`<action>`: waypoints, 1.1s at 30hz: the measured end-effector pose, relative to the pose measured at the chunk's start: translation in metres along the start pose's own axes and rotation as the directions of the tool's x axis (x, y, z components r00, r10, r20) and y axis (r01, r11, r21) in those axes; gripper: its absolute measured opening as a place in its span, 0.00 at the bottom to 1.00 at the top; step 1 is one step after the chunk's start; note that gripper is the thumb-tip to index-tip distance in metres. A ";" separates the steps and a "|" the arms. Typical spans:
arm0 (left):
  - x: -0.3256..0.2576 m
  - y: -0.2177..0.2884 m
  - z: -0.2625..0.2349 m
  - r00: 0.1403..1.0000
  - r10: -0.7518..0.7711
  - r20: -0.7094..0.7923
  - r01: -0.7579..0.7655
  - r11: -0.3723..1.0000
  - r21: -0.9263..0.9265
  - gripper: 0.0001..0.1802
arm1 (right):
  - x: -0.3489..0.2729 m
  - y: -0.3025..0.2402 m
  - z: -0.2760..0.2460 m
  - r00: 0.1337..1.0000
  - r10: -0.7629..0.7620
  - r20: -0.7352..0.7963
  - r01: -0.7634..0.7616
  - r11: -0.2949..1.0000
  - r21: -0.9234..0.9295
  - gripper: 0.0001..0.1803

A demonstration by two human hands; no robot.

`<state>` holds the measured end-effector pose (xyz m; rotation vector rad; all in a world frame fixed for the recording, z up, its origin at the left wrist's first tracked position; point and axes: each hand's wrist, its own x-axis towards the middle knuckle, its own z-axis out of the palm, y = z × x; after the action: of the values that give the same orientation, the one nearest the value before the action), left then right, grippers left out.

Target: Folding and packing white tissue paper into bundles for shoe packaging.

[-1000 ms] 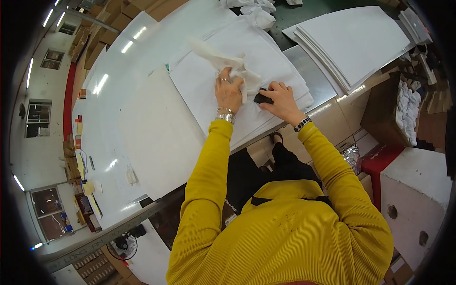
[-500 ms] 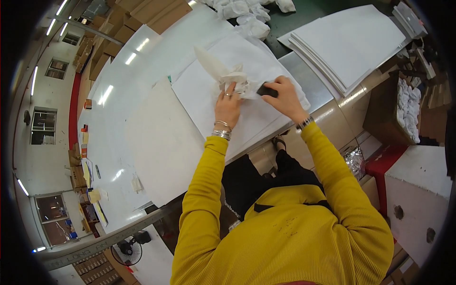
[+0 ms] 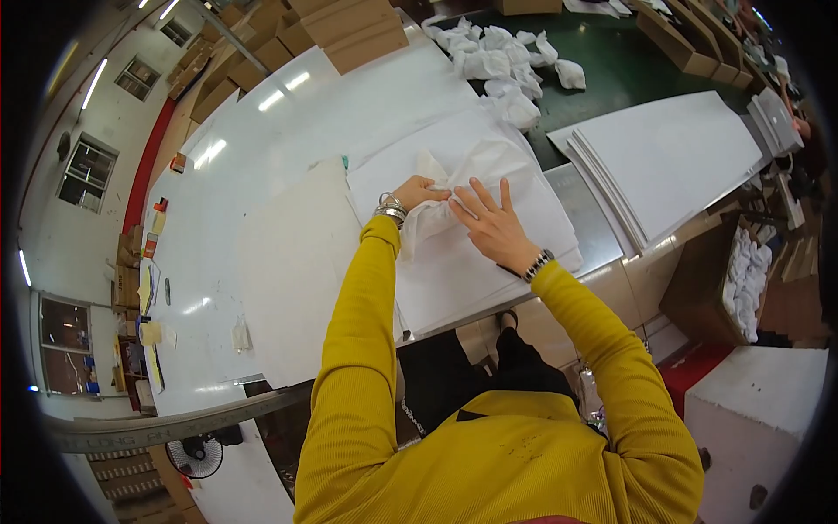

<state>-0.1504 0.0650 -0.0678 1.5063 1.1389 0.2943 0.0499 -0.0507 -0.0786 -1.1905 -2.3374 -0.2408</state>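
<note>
Thin white tissue paper (image 3: 491, 162) lies crumpled and partly raised on a stack of large white sheets (image 3: 458, 279). My left hand (image 3: 421, 191) is closed on a gathered fold of the tissue, at its left side. My right hand (image 3: 494, 229) lies over the near right part of the tissue with its fingers spread, fingertips close to the left hand. A dark sliver (image 3: 507, 270) shows beside my right wrist; what it belongs to is hidden. Whether anything lies under the tissue cannot be made out.
Several white wrapped bundles (image 3: 489, 57) lie beyond on a green surface (image 3: 602, 70). Another stack of white sheets (image 3: 663, 148) is to the right. An open carton (image 3: 711, 275) of white bundles stands lower right. Brown cartons (image 3: 353, 35) stand at the far edge.
The small black object in my right hand is no longer seen there; that hand has opened. The tissue is now spread wider to the right, and my left hand has shifted its hold. The view has tilted.
</note>
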 end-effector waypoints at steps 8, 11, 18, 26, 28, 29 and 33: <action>-0.074 0.064 0.055 0.758 0.597 -0.264 -0.188 0.586 0.788 0.23 | 0.020 0.020 0.025 0.992 0.066 0.104 -0.052 0.989 -0.136 0.26; -0.075 0.023 0.081 0.724 0.670 -0.167 -0.058 0.301 0.952 0.26 | 0.031 0.012 0.017 0.983 0.095 0.157 -0.079 0.991 -0.103 0.29; -0.049 -0.035 0.071 0.654 0.664 -0.362 0.109 0.391 0.914 0.27 | 0.024 -0.005 0.012 0.989 0.058 0.132 -0.039 0.989 -0.141 0.22; -0.054 0.008 0.068 0.968 0.248 0.037 -0.184 0.604 0.775 0.20 | 0.014 -0.010 -0.009 0.770 0.172 0.614 -0.130 0.985 -0.112 0.18; -0.047 0.009 0.067 0.974 0.203 0.104 -0.212 0.637 0.741 0.23 | 0.015 -0.006 -0.017 0.656 0.191 0.731 -0.280 0.960 0.000 0.22; -0.044 0.009 0.067 0.972 0.181 0.148 -0.233 0.685 0.691 0.23 | 0.012 -0.004 -0.015 0.653 0.193 0.732 -0.282 0.960 -0.002 0.22; -0.016 0.012 0.047 0.944 -0.070 0.322 -0.110 0.853 0.510 0.24 | 0.011 0.006 -0.010 0.684 0.214 0.697 -0.321 0.947 0.025 0.27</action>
<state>-0.1184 0.0245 -0.0654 1.9573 0.9692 -0.2809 0.0532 -0.0429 -0.0645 -1.7459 -2.6521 0.5811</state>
